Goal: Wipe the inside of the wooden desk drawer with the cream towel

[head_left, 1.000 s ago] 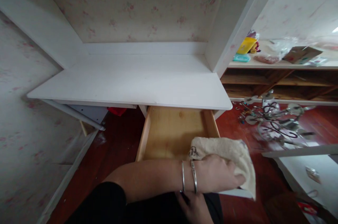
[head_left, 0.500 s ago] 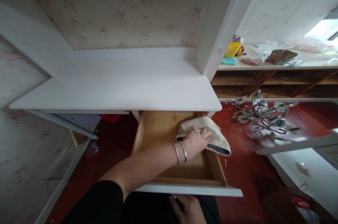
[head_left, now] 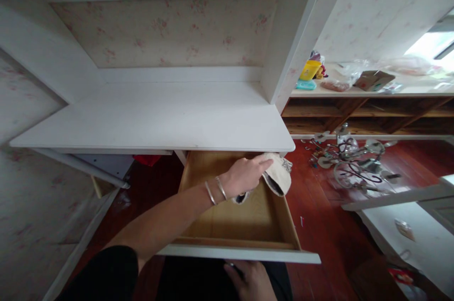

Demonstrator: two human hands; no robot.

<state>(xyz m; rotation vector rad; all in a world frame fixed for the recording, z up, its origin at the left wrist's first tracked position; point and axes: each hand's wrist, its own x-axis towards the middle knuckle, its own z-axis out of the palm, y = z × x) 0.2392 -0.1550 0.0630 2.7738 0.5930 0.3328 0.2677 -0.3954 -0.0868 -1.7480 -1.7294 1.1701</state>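
My left hand (head_left: 244,177) reaches into the open wooden drawer (head_left: 227,225) under the white desk (head_left: 159,121). It presses a cream cloth (head_left: 280,175) against the drawer's back right corner, fingers closed on it. Two silver bangles sit on that wrist. My right hand (head_left: 252,282) is low, just under the drawer's white front panel (head_left: 248,254). Its fingers are curled around something dark that I cannot make out.
A fallen metal chandelier (head_left: 354,163) lies on the red wood floor to the right. Behind it, a shelf unit (head_left: 369,111) carries a yellow box, bags and a carton. A white panel (head_left: 400,197) lies at the right. The papered wall closes in on the left.
My left hand slid the cloth from the drawer's front right edge to its back right corner. The view tilted, so more of the drawer shows. My right hand stayed low.
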